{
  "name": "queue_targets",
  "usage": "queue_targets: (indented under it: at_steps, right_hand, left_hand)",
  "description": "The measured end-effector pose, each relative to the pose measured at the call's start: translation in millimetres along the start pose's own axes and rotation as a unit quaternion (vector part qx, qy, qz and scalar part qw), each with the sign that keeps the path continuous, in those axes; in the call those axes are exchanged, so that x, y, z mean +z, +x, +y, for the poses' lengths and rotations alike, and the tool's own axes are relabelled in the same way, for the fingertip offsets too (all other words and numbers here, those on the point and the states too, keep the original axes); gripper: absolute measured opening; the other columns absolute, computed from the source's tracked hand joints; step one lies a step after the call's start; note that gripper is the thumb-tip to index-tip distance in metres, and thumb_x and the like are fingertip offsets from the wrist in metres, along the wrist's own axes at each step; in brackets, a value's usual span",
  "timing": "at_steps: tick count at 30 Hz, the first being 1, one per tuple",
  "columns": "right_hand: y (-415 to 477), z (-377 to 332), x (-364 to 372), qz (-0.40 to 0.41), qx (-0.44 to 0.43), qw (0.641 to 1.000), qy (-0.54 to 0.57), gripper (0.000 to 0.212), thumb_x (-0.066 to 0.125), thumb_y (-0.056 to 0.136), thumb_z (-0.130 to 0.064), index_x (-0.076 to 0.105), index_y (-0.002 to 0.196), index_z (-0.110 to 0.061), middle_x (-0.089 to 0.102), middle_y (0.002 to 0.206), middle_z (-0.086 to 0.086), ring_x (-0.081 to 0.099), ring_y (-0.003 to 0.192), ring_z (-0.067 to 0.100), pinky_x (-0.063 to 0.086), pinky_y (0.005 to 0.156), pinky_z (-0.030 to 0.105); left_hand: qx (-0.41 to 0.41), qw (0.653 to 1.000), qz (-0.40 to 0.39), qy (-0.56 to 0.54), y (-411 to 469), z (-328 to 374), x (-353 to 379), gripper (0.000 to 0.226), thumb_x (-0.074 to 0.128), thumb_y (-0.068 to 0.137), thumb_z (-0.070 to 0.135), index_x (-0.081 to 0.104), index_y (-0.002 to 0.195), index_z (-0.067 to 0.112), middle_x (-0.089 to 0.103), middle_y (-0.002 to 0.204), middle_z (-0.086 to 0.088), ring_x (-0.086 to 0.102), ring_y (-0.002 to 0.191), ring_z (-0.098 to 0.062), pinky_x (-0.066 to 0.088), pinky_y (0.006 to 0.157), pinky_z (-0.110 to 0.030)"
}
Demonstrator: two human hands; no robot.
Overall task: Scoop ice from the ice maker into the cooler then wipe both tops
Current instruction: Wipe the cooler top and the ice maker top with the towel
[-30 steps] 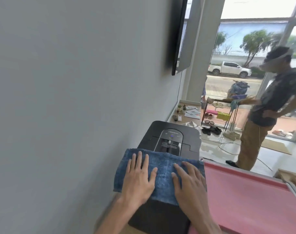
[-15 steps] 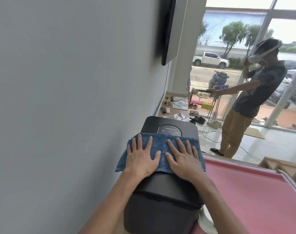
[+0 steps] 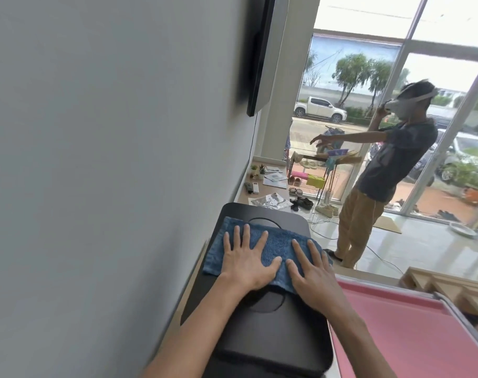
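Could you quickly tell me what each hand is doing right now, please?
Left hand: open, flat on the blue terry towel atop the black ice maker.
Right hand: open, flat on the same towel.

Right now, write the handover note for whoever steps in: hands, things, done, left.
Left hand: flat, fingers spread, pressing the blue towel.
Right hand: the same, beside it on the towel's right part.
Towel lies across the far half of the black ice maker's top; lid shut.
Pink cooler lid is shut, directly right of the ice maker.
Done: wiping of the ice maker top is under way; scooping cannot be checked with both lids shut.
Left: finish this top, then wipe the cooler lid.
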State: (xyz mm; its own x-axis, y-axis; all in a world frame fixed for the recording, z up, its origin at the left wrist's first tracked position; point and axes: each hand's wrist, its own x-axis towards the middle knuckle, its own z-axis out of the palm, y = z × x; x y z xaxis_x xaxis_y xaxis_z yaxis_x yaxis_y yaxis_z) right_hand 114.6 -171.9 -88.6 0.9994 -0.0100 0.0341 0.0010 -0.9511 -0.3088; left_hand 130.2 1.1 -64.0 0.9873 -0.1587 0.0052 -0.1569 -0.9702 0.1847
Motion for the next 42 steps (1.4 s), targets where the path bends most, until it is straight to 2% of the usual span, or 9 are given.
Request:
queue_targets:
  at_steps: [3, 8, 11, 17, 20, 22, 26, 30, 42]
  right_hand:
    - [37, -11, -13, -0.003, 0.029, 1.000, 0.007, 0.062, 0.022, 0.100, -0.058, 0.001, 0.155, -0.042, -0.008, 0.165, -0.001, -0.012, 0.151, 0.029, -0.004, 0.122, 0.042]
    - [89, -45, -19, -0.008, 0.005, 0.999, -0.046, 0.061, 0.016, 0.097, -0.062, -0.001, 0.154, -0.045, -0.008, 0.165, -0.003, -0.017, 0.150, 0.025, -0.011, 0.121, 0.045]
    - [110, -74, -13, -0.018, -0.044, 0.998, -0.052, 0.062, 0.017, 0.097, -0.061, 0.002, 0.155, -0.044, -0.006, 0.165, -0.002, -0.015, 0.150, 0.026, -0.012, 0.120, 0.046]
    - [120, -121, 2, -0.052, -0.137, 0.988, -0.057, 0.061, 0.019, 0.097, -0.061, 0.008, 0.155, -0.043, -0.003, 0.165, -0.004, -0.013, 0.151, 0.026, -0.013, 0.119, 0.046]
    - [121, -113, -2, -0.048, -0.127, 0.989, -0.052, 0.061, 0.019, 0.097, -0.061, 0.008, 0.155, -0.043, -0.001, 0.166, -0.004, -0.011, 0.151, 0.026, -0.012, 0.120, 0.046]
    - [117, -99, -7, -0.040, -0.108, 0.992, -0.052, 0.062, 0.018, 0.098, -0.061, 0.007, 0.155, -0.043, -0.002, 0.166, -0.002, -0.011, 0.151, 0.027, -0.011, 0.120, 0.046]
    - [97, -64, -18, -0.026, -0.056, 0.997, -0.051, 0.062, 0.016, 0.098, -0.063, 0.003, 0.155, -0.043, -0.005, 0.165, -0.001, -0.012, 0.151, 0.026, -0.010, 0.121, 0.046]
    - [62, -53, -16, -0.007, -0.034, 0.998, -0.049, 0.062, 0.015, 0.098, -0.062, 0.003, 0.155, -0.043, -0.005, 0.165, 0.001, -0.013, 0.151, 0.028, -0.010, 0.121, 0.046]
    - [-57, -60, -1, -0.016, -0.074, 0.996, -0.054, 0.060, 0.014, 0.099, -0.060, -0.006, 0.153, -0.045, -0.012, 0.164, -0.003, -0.021, 0.149, 0.026, -0.015, 0.119, 0.044]
  left_hand:
    - [-0.003, 1.000, 0.005, -0.007, 41, -7, -9, 0.077, 0.019, 0.089, 0.073, -0.002, 0.154, 0.038, -0.014, 0.161, -0.010, -0.018, 0.147, -0.029, -0.015, 0.117, -0.050]
    - [-0.052, 0.998, 0.011, -0.031, 81, -39, -20, 0.076, 0.018, 0.089, 0.074, 0.000, 0.154, 0.039, -0.010, 0.162, -0.009, -0.012, 0.149, -0.029, -0.009, 0.119, -0.050]
    - [-0.114, 0.988, 0.005, -0.102, 85, -62, -20, 0.073, 0.021, 0.092, 0.070, 0.003, 0.155, 0.037, 0.005, 0.162, -0.013, 0.009, 0.148, -0.032, 0.005, 0.120, -0.048]
    - [-0.154, 0.951, -0.041, -0.265, 66, -102, -16, 0.060, 0.024, 0.102, 0.049, 0.035, 0.148, 0.012, 0.037, 0.150, -0.017, 0.041, 0.134, -0.032, 0.031, 0.112, -0.037]
    - [-0.143, 0.946, -0.044, -0.289, 62, -85, -25, 0.055, 0.030, 0.104, 0.038, 0.028, 0.148, 0.006, 0.042, 0.146, -0.019, 0.044, 0.131, -0.031, 0.034, 0.107, -0.034]
    - [-0.138, 0.957, -0.034, -0.254, 65, -68, -29, 0.065, 0.035, 0.101, 0.042, 0.013, 0.152, 0.009, 0.029, 0.152, -0.023, 0.039, 0.134, -0.036, 0.031, 0.112, -0.041]
    - [-0.095, 0.991, -0.032, -0.085, 55, -35, -23, 0.066, 0.019, 0.100, 0.053, -0.006, 0.155, 0.029, -0.017, 0.160, -0.016, -0.007, 0.147, -0.040, 0.000, 0.120, -0.049]
    - [-0.056, 0.997, -0.017, -0.043, 33, -27, -16, 0.063, 0.015, 0.099, 0.056, -0.007, 0.154, 0.035, -0.018, 0.160, -0.010, -0.019, 0.146, -0.033, -0.011, 0.119, -0.048]
    - [-0.053, 0.998, 0.044, -0.016, -94, -33, 12, 0.061, 0.014, 0.098, 0.057, -0.009, 0.152, 0.040, -0.016, 0.161, -0.007, -0.017, 0.148, -0.028, -0.007, 0.120, -0.046]
